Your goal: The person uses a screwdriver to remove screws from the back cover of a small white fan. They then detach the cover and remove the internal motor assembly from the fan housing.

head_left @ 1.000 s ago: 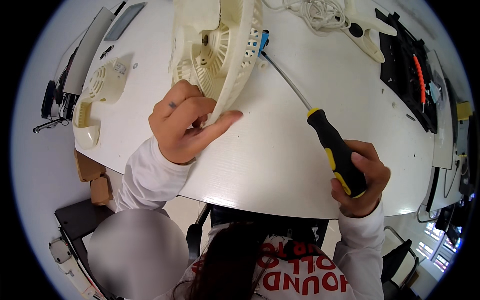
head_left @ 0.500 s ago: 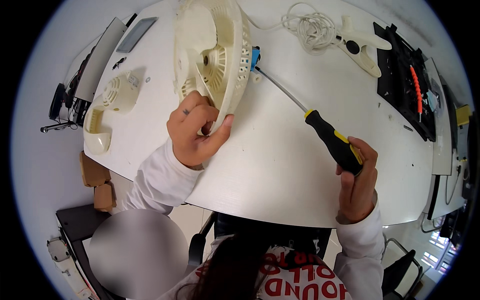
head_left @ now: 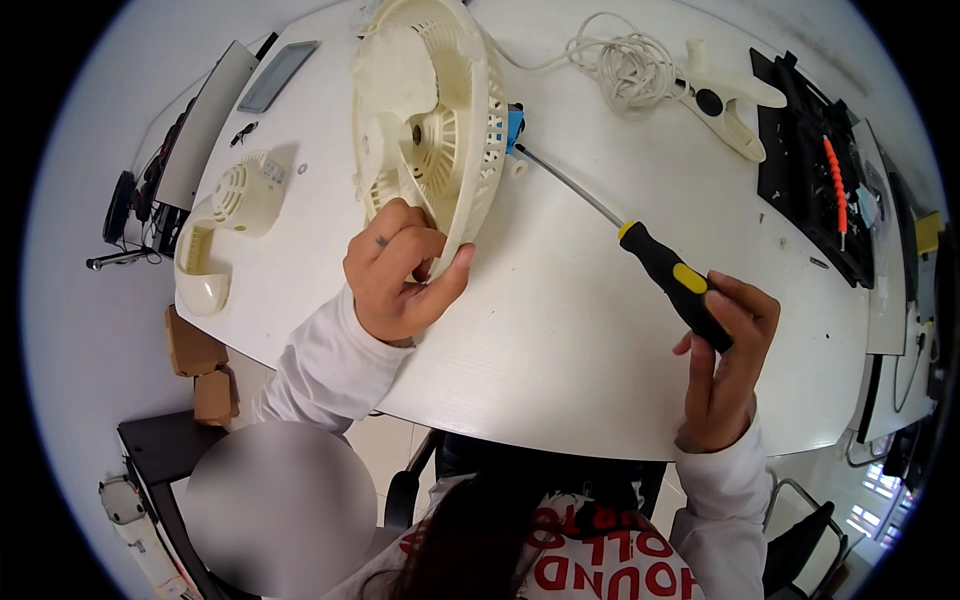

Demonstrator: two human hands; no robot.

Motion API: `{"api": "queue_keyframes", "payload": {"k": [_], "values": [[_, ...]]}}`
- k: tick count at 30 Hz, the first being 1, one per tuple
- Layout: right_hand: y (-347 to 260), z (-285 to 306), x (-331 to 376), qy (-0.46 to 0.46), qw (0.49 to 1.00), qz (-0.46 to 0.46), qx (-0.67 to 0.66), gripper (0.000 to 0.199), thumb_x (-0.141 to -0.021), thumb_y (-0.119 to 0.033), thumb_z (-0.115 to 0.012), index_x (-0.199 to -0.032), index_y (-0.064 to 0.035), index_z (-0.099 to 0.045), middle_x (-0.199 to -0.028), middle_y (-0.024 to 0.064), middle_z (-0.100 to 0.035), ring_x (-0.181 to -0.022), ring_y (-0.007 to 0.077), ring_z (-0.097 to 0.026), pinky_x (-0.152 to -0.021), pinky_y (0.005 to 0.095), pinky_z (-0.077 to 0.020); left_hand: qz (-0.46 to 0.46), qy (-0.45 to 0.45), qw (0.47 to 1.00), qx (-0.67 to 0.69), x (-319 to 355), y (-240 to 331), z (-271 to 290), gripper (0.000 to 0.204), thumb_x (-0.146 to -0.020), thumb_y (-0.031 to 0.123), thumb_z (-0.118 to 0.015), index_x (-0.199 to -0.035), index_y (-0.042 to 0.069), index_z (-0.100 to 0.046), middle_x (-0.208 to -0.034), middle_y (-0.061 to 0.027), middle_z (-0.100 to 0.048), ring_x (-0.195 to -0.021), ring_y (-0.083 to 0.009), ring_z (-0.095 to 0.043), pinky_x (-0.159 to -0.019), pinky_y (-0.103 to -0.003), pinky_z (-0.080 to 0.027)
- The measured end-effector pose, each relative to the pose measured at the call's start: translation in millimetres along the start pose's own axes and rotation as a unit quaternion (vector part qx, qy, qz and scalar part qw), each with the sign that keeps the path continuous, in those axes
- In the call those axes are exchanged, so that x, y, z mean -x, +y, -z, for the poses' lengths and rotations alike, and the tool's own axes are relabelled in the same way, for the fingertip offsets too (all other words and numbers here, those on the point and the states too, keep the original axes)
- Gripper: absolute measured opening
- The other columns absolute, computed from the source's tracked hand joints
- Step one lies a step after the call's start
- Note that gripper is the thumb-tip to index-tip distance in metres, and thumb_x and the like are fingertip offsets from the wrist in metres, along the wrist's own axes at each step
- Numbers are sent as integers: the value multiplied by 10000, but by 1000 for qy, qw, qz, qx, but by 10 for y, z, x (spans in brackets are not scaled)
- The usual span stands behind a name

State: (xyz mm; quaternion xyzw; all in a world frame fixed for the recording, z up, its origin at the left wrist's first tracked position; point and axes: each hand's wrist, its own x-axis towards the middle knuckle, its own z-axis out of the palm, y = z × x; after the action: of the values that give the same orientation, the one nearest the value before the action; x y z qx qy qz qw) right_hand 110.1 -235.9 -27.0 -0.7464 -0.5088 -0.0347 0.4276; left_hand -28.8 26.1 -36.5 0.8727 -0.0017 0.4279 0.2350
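Screwdriver (head_left: 655, 258) slants forward-left from the right hand (head_left: 735, 365), fingers curled lightly round its handle, tip by a blue part (head_left: 515, 127). Ahead of the left hand (head_left: 398, 285), thumb and bent fingers pinch the tilted cage (head_left: 488, 125). Light grip could let the tip skid; a weak pinch could tip the cage.

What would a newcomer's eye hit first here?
Likely the cream slotted housing, top centre, held at its near edge by the left hand. Next, the black-yellow screwdriver in the right hand, tip close by a blue part. Then the orange rod, far right.
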Motion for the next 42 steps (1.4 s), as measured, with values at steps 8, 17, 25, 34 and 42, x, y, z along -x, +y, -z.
{"api": "queue_keyframes", "payload": {"k": [8, 17, 25, 34, 42], "values": [[132, -179, -56, 51, 979, 16, -199, 475, -853, -220, -572, -1219, -62, -313, -1200, 225, -426, -956, 222, -515, -763, 267, -451, -18, 22, 1000, 14, -81, -15, -11, 213, -599, -8, -719, -662, 30, -519, -598, -33, -407, -418, -96, -346, -378, -234, -267], [146, -65, -39, 31, 998, 57, 1, 447, -773, 53, -518, -1182, -57, -376, -966, 195, -476, -752, 207, -498, -601, 258, -434, -16, 21, 1000, 14, -68, -3, -19, 212, -602, -9, -718, -653, 31, -516, -596, -33, -397, -422, -97, -336, -381, -236, -256], [180, 11, -32, -18, 997, 59, 47, 433, -791, 71, -491, -1173, -108, -399, -1114, 195, -405, -838, 194, -504, -600, 260, -455, -9, 27, 1000, 6, -78, 6, -18, 215, -619, -4, -712, -644, 35, -502, -595, -31, -387, -426, -100, -335, -387, -242, -253], [195, -95, -70, 42, 989, 21, -138, 383, -866, -140, -557, -1198, -55, -387, -1220, 181, -403, -965, 227, -527, -710, 272, -503, -3, 26, 999, 32, -81, -4, -24, 207, -652, -3, -700, -650, 34, -496, -604, -29, -373, -435, -106, -325, -395, -251, -247], [225, -158, -132, 95, 991, 40, -83, 479, -794, -100, -592, -1211, -66, -359, -1261, 207, -390, -1114, 262, -454, -867, 321, -426, 8, 17, 999, 30, -69, 19, -17, 205, -662, -7, -696, -656, 34, -496, -615, -32, -374, -442, -110, -330, -402, -256, -258]]}}
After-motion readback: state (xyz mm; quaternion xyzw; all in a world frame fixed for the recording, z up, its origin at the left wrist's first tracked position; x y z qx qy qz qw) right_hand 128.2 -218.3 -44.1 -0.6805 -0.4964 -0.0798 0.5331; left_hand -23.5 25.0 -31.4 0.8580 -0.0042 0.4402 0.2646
